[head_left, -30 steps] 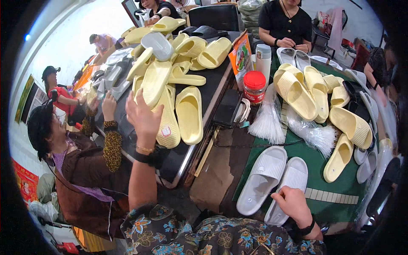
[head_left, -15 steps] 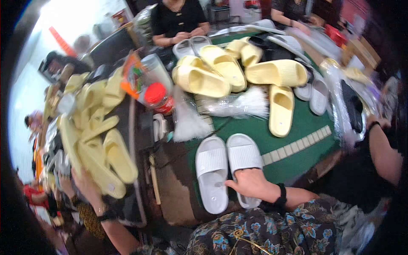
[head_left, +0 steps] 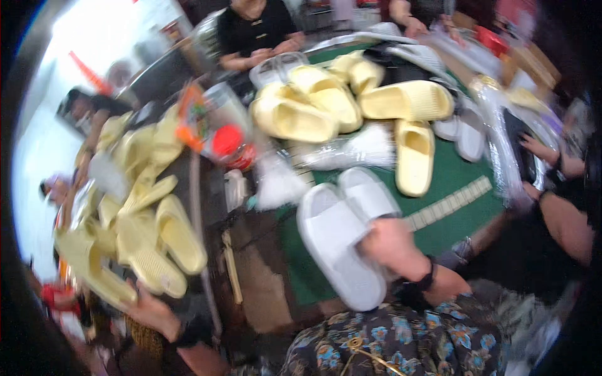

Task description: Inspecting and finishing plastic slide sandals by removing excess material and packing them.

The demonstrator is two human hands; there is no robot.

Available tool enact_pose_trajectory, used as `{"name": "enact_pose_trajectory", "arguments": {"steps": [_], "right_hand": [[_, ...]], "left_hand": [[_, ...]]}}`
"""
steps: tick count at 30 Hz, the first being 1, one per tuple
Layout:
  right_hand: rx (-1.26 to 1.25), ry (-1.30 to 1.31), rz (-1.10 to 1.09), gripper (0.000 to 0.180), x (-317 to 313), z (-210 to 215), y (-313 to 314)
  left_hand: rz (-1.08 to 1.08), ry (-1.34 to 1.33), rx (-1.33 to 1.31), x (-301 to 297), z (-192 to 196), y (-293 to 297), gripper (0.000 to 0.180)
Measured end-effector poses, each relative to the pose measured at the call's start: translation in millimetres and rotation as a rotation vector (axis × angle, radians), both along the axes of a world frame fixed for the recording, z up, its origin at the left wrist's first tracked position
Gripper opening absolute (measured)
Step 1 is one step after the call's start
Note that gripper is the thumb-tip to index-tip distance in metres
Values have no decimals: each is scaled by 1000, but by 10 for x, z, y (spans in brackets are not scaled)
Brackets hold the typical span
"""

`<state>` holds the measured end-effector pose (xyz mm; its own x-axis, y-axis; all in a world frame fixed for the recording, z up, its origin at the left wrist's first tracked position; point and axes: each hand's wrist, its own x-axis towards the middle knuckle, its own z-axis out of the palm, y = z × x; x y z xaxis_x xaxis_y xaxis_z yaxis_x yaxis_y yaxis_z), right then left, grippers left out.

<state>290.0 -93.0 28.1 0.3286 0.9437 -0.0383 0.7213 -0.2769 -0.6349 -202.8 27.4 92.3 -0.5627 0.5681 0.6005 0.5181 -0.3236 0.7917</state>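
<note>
My right hand [head_left: 395,249] is closed on a pair of white slippers with ribbed straps. The nearer white slipper [head_left: 342,244] overlaps the farther white slipper [head_left: 370,194], and both tilt with toes away over the green mat [head_left: 301,276]. At the lower left, my left hand [head_left: 153,313] grips the end of a yellow slipper [head_left: 94,269], blurred by motion. Beside it a heap of yellow slippers [head_left: 141,244] lies on the left-hand surface. More yellow slippers [head_left: 295,116] rest on the mat's far half, and a single yellow slipper [head_left: 415,156] lies beyond my right hand.
Clear plastic bags [head_left: 351,150] lie mid-table near a red-lidded jar [head_left: 232,144] and an orange packet [head_left: 191,116]. A row of pale tiles [head_left: 448,203] crosses the mat. One co-worker [head_left: 260,37] sits opposite; another's hands [head_left: 542,153] handle plastic-wrapped items at right.
My right hand has lifted and turned the white slippers, bringing them together so they overlap. My left hand has moved nearer and slightly right, swinging the yellow slipper down.
</note>
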Motion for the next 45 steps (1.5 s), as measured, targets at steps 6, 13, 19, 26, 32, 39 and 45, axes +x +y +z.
{"name": "enact_pose_trajectory", "arguments": {"steps": [6,13,19,26,32,39,45], "right_hand": [[394,-89,-396,28,1110,224,-123],[320,-139,-326,36,1181,54,-72],[289,50,-41,23,395,79,193],[279,142,100,19,94,188,320],[329,296,160,13,-79,215,314],[311,744,507,96,-232,171,321],[230,1234,138,83,-312,-289,346]], "left_hand": [[-213,-466,257,-33,-82,-47,51],[-265,-593,290,232,-84,-232,47],[-309,-478,402,372,21,-335,55],[-512,-458,514,516,494,-513,69],[-852,-526,571,977,835,-809,96],[-1294,-835,251,1646,641,-995,101],[-1317,-996,-625,2099,2,-989,89]]}}
